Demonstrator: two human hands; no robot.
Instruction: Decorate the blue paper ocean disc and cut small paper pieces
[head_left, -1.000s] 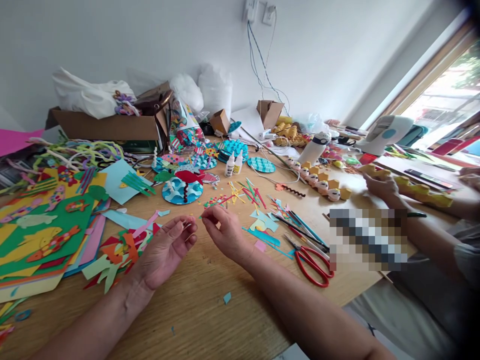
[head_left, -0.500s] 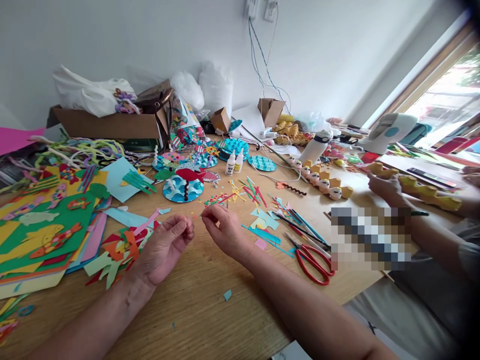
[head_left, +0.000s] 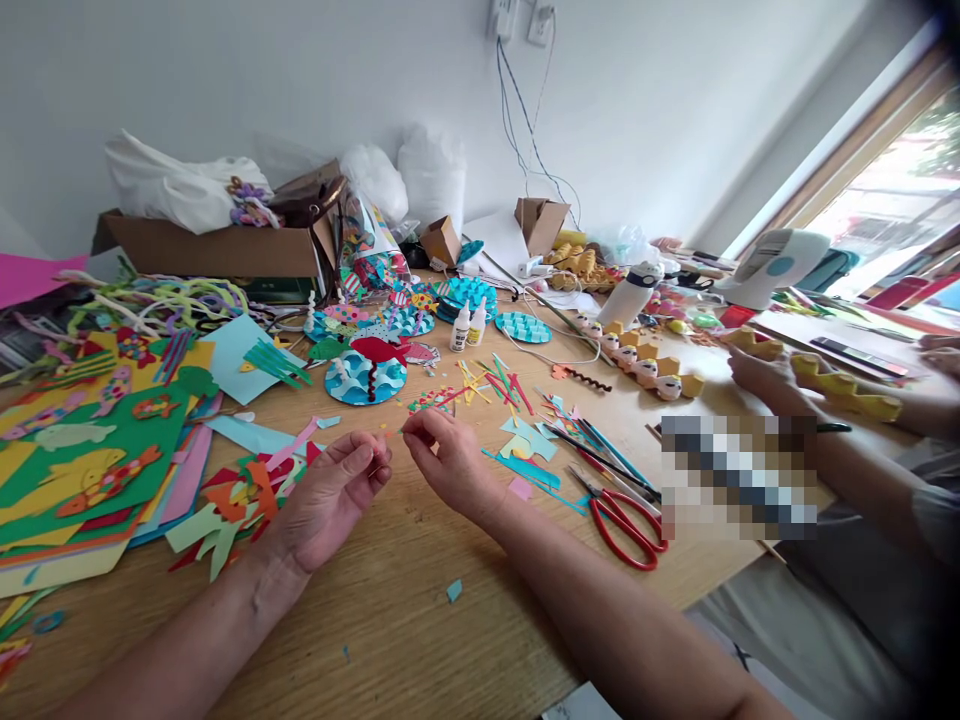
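Note:
Over the middle of the table, my left hand (head_left: 335,492) is curled with its thumb against the fingertips; whatever it pinches is too small to make out. My right hand (head_left: 452,462) faces it a short gap away, thumb and forefinger pinching a tiny greenish scrap (head_left: 400,432). Just beyond the hands lies a small patterned paper piece (head_left: 429,400), partly hidden by my right hand. Loose paper strips (head_left: 474,382) are scattered behind it. A heap of coloured paper scraps (head_left: 240,492) is beside my left forearm. Red-handled scissors (head_left: 626,525) rest to the right of my right wrist.
Behind stand glue bottles (head_left: 460,328) and a blue wave-patterned disc (head_left: 337,382) bearing a red paper fish. Paper sheets with cut-out fish (head_left: 97,455) are stacked at left. At right, a co-worker's hand (head_left: 761,375) holds a yellow egg-carton strip (head_left: 844,388).
My hands stay almost in place, with only a slight shift of the left fingers. The co-worker's hand and the egg-carton strip have moved a little to the left.

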